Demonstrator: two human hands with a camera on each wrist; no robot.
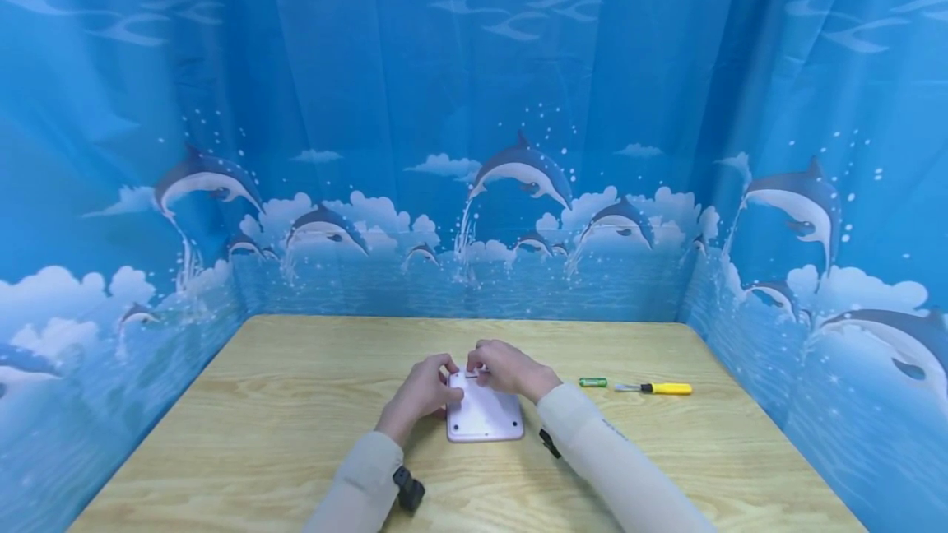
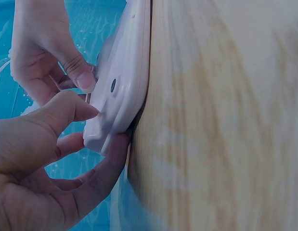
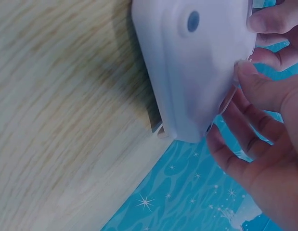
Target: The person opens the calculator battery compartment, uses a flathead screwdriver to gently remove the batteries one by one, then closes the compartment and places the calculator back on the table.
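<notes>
A flat pale pink device [image 1: 485, 416] with rounded corners lies on the table, its face with dark round feet or screw holes turned up. My left hand [image 1: 424, 391] grips its left edge, thumb on top and fingers round the side and underneath. At the far end, my right hand [image 1: 509, 368] has its thumb and curled fingers about a thin pale cover [image 3: 227, 99], beside a dark slot [image 1: 471, 376]. The fingers partly hide that spot. Which kind of device it is cannot be told.
To the right on the wooden table [image 1: 296, 434] lie a green battery [image 1: 592, 382] and a screwdriver [image 1: 670, 389] with a yellow and black handle. A blue curtain [image 1: 474, 64] printed with dolphins stands round the back and sides.
</notes>
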